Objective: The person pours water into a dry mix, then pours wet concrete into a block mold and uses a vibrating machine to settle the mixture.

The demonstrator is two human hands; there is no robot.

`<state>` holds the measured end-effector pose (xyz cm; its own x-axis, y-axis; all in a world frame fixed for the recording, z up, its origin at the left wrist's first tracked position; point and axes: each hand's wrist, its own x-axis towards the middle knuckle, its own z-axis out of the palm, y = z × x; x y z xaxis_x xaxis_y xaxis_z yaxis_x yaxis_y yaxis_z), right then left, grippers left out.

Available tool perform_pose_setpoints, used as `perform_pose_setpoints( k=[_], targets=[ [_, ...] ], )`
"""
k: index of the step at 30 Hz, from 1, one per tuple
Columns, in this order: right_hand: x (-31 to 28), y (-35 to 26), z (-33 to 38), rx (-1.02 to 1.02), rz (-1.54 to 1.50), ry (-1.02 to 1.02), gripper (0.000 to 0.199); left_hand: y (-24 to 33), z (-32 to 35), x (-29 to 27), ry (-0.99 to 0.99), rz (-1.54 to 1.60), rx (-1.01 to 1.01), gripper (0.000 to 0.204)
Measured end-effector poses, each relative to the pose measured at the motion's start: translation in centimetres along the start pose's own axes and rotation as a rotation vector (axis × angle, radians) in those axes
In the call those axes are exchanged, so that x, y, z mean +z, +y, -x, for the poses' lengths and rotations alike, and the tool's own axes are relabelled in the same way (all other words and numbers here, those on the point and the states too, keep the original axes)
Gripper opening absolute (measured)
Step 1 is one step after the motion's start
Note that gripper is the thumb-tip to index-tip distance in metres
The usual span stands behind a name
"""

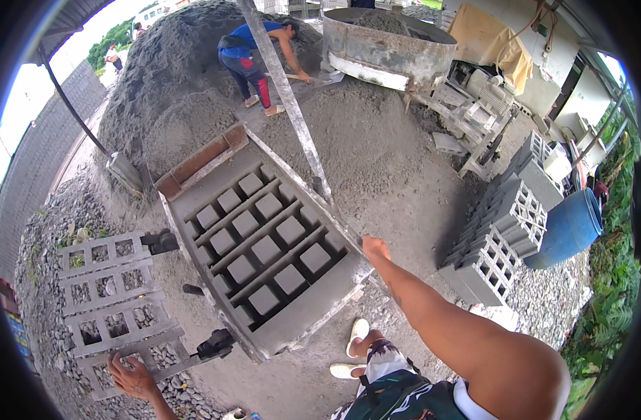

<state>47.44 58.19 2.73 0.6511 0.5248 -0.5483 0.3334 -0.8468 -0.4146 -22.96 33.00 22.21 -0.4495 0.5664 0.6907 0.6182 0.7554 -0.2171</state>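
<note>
In front of me stands a metal block-mould table (303,323) with raised side rails and a rusty end plate. Its mould shows rows of square grey cores with dark gaps between them, and grey cement mix lies smoothed around them. My right hand (376,248) is closed at the table's right rail near its near corner; the fingers' undersides are hidden. My left hand (133,378), fingers apart, reaches low on the left over a grey hollow frame (128,341) with rectangular openings. Beside that hand, a bar (182,367) runs to a black fitting (215,344) on the table.
A person (250,59) bends with a shovel (327,79) by a large grey sand heap (173,63). A round mixer (383,59) and motor (490,91) stand beyond. Stacked hollow blocks (499,220) and a blue barrel (567,227) stand right. A slanted post (285,98) rises beside the table.
</note>
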Motion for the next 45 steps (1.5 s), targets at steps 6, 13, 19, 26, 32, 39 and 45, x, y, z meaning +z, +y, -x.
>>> perform_pose_setpoints(
  k=[6, 13, 19, 26, 32, 39, 45],
  targets=[
    [0.02, 0.09, -0.28, 0.0, -0.005, -0.005, 0.073, 0.08, -0.02, -0.01, -0.012, 0.003, -0.01, 0.031],
    [-0.02, -0.15, 0.02, 0.011, 0.008, -0.015, 0.072, -0.18, 0.03, 0.09, -0.008, 0.02, 0.007, 0.031],
    [0.05, -0.06, 0.2, 0.001, -0.002, 0.002, 0.072, -0.09, -0.05, -0.17, -0.021, 0.017, 0.003, 0.031],
    [-0.14, 0.04, 0.2, 0.003, -0.021, 0.0, 0.072, 0.23, -0.08, -0.41, -0.021, 0.016, 0.002, 0.032],
    [-0.27, 0.11, 0.32, -0.004, -0.032, -0.016, 0.071, -0.06, 0.19, 0.16, -0.011, 0.009, 0.0, 0.032],
    [-0.19, -0.03, 0.25, -0.006, -0.018, -0.011, 0.071, 0.24, -0.02, -0.28, -0.022, -0.003, 0.004, 0.03],
    [-0.26, -0.3, 0.72, 0.007, 0.001, -0.029, 0.071, -0.03, -0.14, -0.6, -0.081, -0.008, -0.028, 0.029]
  ],
)
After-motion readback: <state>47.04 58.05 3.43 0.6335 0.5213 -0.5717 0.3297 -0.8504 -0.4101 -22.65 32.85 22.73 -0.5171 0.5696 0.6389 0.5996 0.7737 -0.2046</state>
